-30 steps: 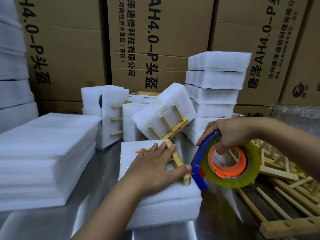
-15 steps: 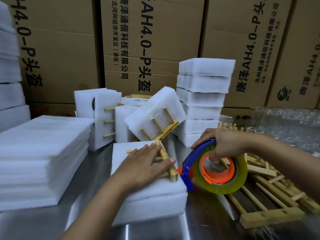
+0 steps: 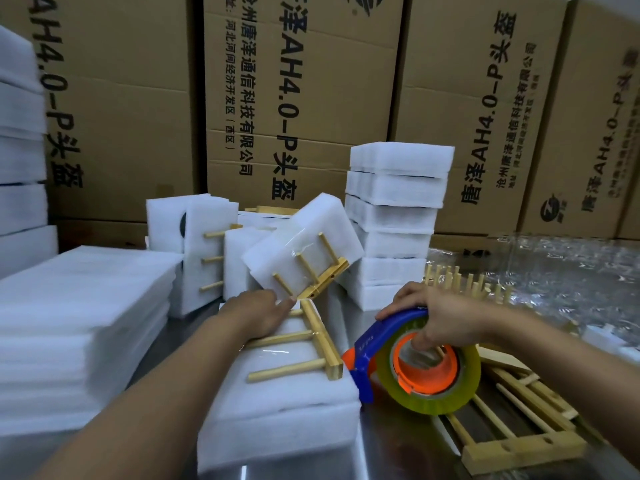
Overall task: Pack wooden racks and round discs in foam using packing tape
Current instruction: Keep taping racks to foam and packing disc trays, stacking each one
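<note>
A white foam bundle (image 3: 277,403) lies in front of me with a wooden rack (image 3: 313,344) on top, its pegs pointing left. My left hand (image 3: 258,311) rests flat on the far end of that bundle, fingers toward the rack's top. My right hand (image 3: 429,317) grips a tape dispenser (image 3: 415,365), blue frame, orange core, yellowish tape roll, held just right of the bundle's edge. Behind, a taped foam pack with a rack (image 3: 304,251) leans tilted.
A stack of flat foam sheets (image 3: 79,327) lies at the left. A tower of foam packs (image 3: 394,216) stands at the back centre. Loose wooden racks (image 3: 512,431) lie at the right on the metal table (image 3: 398,452), near bubble wrap (image 3: 561,271). Cardboard boxes (image 3: 311,98) form the back wall.
My left hand slid away from me along the foam, uncovering the rack's pegs. The tape dispenser stayed by the bundle's right edge. The camera tilted upward.
</note>
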Available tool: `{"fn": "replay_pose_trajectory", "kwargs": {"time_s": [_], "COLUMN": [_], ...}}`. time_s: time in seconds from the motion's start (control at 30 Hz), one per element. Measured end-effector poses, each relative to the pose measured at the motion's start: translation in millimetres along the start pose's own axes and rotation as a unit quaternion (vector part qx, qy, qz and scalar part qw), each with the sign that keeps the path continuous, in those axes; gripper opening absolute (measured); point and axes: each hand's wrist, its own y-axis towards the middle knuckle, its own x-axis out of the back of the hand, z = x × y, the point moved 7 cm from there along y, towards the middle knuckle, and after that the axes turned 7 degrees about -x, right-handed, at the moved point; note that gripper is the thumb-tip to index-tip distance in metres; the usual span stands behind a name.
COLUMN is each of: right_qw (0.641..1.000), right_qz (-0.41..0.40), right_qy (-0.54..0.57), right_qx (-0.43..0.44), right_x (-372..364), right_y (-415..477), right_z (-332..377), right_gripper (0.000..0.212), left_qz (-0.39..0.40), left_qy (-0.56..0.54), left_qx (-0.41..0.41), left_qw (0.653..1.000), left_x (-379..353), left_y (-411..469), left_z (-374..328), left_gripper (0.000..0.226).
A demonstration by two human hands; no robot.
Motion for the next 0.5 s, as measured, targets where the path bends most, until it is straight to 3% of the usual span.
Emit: {"fn": "replay_pose_trajectory", "kwargs": {"time_s": [0.27, 0.5], "right_qw": [1.000, 0.999], "right_qz": [-0.005, -0.023], "right_qy": [0.005, 0.015], "right_qx": [0.018, 0.022], "right_x": [-2.0, 7.3], "right_y": [-2.0, -16.1], "right_z": [-2.4, 2.3], "right_gripper": [0.053, 0.054], "left_qz": [-0.002, -0.060], "left_qy": [0.007, -0.055], "left_qx": [0.029, 0.006], "left_qw": [1.000, 0.997], "left_x": [-8.2, -0.8], "left_y": [18.6, 16.3], "left_z": [13.6, 28.1], "left_gripper": [0.073, 0.046]}}
